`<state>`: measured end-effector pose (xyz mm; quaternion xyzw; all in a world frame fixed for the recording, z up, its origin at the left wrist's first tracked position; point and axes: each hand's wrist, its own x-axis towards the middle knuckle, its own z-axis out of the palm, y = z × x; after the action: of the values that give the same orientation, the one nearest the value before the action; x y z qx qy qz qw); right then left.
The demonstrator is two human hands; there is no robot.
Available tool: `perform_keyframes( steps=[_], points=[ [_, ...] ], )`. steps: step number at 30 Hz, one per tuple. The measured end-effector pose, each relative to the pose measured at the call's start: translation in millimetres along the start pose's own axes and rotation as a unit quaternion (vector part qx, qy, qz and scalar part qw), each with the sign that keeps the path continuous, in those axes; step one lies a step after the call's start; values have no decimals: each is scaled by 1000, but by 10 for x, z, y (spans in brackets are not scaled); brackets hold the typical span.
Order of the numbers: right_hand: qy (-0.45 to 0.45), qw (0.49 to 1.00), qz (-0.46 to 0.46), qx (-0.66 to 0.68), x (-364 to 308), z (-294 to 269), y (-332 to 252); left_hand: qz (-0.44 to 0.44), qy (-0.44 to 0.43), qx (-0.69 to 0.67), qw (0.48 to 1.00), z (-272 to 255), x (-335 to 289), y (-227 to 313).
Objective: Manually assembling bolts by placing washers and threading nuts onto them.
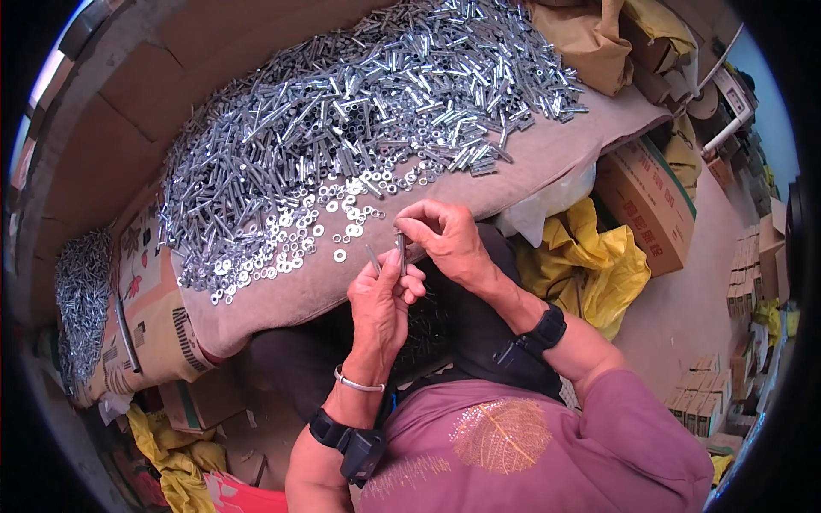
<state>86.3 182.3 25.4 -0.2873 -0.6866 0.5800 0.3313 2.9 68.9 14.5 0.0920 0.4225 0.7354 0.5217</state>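
Observation:
My left hand (382, 301) is closed around a slim metal bolt (402, 248), which stands nearly upright between thumb and fingers. A second thin metal rod (372, 255) sticks up out of the same hand. My right hand (451, 243) pinches with thumb and forefinger at the upper end of the bolt; whatever is in that pinch is too small to make out. Beyond my hands, loose washers (339, 255) and nuts lie scattered on the brown cloth surface (547, 171). Behind them rises a large heap of metal bolts and sleeves (342, 111).
A second pile of metal pieces (83, 291) lies at the far left. Yellow sacks (590, 269) and a cardboard carton (646, 201) stand to the right, with stacked small boxes (697, 398) on the floor. A brown paper bag (590, 43) sits at the back right.

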Motion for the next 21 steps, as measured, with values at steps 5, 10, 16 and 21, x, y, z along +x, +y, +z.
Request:
perform_keyframes(
  steps=[5, 10, 16, 21],
  points=[
    [-18, 999, 30, -16, -36, -6, -58, -58, -16, -103, 993, -55, 17, -5],
    [-28, 902, -338, -268, 27, -37, -3, -69, -30, -129, 989, -120, 66, 45],
    [18, 880, -308, -362, 332, -143, 62, -44, -12, -87, 995, -123, 104, 101],
    [30, 811, -274, -516, 602, -101, 186, -29, 13, -74, 997, -126, 169, 83]
  ],
)
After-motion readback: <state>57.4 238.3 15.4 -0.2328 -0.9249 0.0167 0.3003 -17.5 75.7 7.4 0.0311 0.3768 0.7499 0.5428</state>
